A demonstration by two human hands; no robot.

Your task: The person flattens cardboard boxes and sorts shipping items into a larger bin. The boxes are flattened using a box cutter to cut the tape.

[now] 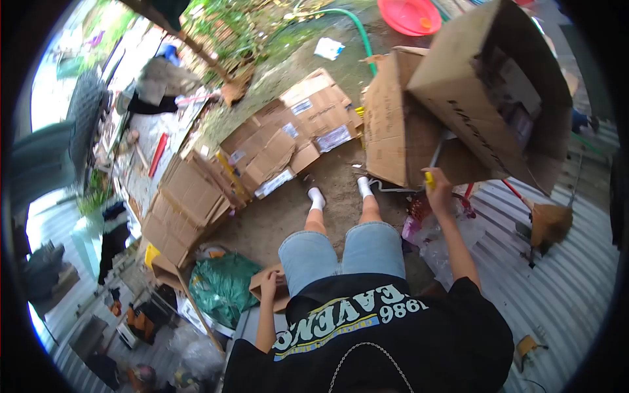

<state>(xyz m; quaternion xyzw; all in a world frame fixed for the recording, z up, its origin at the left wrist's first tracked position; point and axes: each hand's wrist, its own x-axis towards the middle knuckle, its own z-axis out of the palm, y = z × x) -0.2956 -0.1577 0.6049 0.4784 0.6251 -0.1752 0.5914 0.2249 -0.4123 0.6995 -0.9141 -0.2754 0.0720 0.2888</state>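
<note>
My right hand is closed around the yellow handle of a knife, its blade pointing up toward a large opened cardboard box. Behind and to the right of that blade, another big cardboard box with printed letters leans over, its open side facing right. Down at my left side, my left hand grips the edge of a small cardboard box, fingers bent over its rim. Flattened cardboard sheets lie on the ground beyond my feet.
More folded cardboard is stacked to the left, near a green plastic bag. A red basin and a green hose lie at the far side. Clear plastic bags sit below my right arm, with a broom farther right.
</note>
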